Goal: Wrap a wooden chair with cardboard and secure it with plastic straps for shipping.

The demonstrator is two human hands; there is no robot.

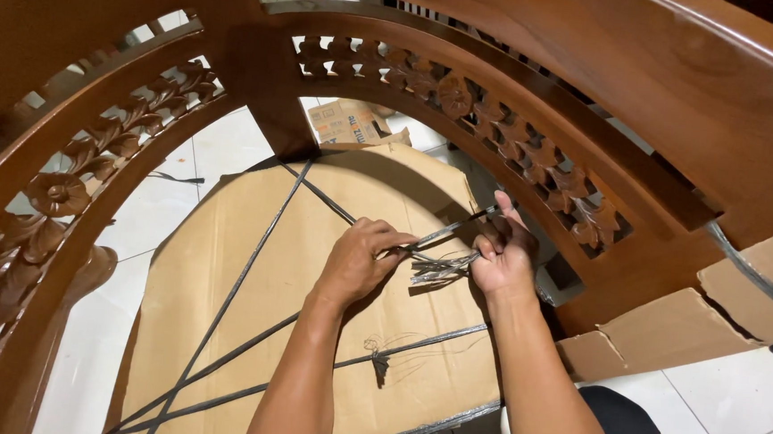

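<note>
A dark plastic strap (442,263) lies at the centre of the frame, over a cardboard-wrapped panel (219,323). The left hand (361,260) is closed on it, and the right hand (502,255) pinches its frayed end with closed fingers. Around them curves a carved wooden frame (517,136), above a white tiled floor (732,408).

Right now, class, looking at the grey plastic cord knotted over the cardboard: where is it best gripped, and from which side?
Grip the frayed loose ends beside the knot, coming from above. They stick up free between the left hand and right hand, while the taut cord lies flat against the cardboard.
</note>
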